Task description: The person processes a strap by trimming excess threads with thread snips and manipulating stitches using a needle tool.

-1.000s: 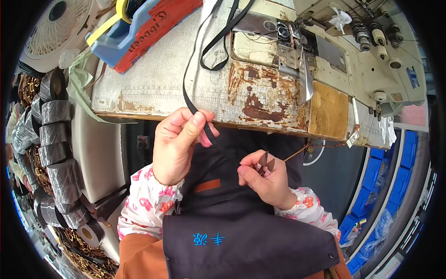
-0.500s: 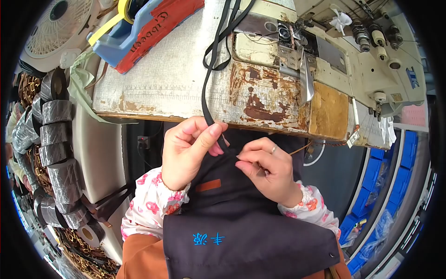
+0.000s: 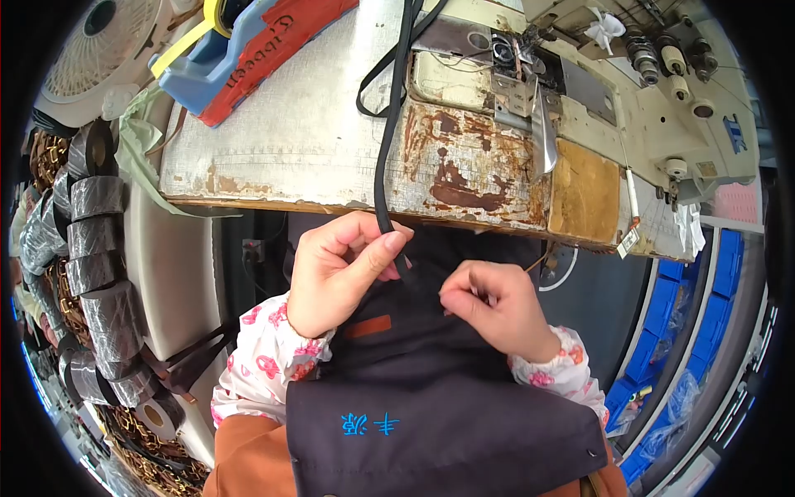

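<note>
A narrow black strap runs down over the front edge of the worn table. Near its lower end my left hand pinches it between thumb and fingers. To the right, my right hand has its thumb and fingertips pressed together in front of the dark apron. Whatever it holds is hidden or too small to make out. The two hands are a short way apart.
A sewing machine stands at the back right of the table. A blue tape dispenser lies at the back left, near a white fan. Plastic-wrapped rolls hang at the left; blue bins are at the right.
My left hand has moved right with the strap, which now hangs straighter. My right hand has turned and shifted right; the small blades seen in it earlier no longer show.
</note>
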{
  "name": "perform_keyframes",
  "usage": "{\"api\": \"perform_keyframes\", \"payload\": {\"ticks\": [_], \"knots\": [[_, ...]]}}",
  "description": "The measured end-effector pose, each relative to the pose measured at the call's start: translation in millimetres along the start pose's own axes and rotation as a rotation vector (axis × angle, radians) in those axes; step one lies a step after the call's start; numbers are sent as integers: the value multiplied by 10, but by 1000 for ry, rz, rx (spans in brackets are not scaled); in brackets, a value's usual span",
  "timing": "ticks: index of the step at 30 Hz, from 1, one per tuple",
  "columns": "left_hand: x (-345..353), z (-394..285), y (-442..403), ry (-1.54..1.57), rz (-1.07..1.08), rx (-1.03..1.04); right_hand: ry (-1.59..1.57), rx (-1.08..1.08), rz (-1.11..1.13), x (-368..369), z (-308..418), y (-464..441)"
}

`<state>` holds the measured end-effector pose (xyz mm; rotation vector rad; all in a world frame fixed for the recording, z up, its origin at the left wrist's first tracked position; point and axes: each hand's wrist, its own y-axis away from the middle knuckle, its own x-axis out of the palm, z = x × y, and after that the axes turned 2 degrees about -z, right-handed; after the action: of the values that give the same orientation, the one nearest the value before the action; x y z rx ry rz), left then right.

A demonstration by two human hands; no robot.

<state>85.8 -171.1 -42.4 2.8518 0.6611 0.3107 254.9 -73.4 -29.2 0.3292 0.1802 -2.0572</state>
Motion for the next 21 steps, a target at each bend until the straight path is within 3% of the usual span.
{"api": "perform_keyframes", "payload": {"ticks": [2, 3, 5, 8, 13, 18, 20, 21], "knots": [[27, -4, -7, 90, 43, -17, -442, 519, -57, 22, 10, -19], [53, 11, -1, 163, 72, -1, -590, 541, -53, 42, -30, -4], [46, 54, 21, 230, 177, 15, -557, 488, -46, 119, -18, 24], [105, 29, 32, 217, 75, -51, -550, 429, -73, 168, 15, 31], [87, 87, 6, 193, 32, -92, -325, 14, -49, 57, 40, 51], [217, 220, 56, 226, 61, -86, -478, -57, 35, 66, 150, 3], [243, 234, 52, 277, 102, -80, -797, 155, 163, 73, 200, 28], [228, 173, 22, 304, 102, -88, -783, 150, 154, 101, 164, 62]]}}
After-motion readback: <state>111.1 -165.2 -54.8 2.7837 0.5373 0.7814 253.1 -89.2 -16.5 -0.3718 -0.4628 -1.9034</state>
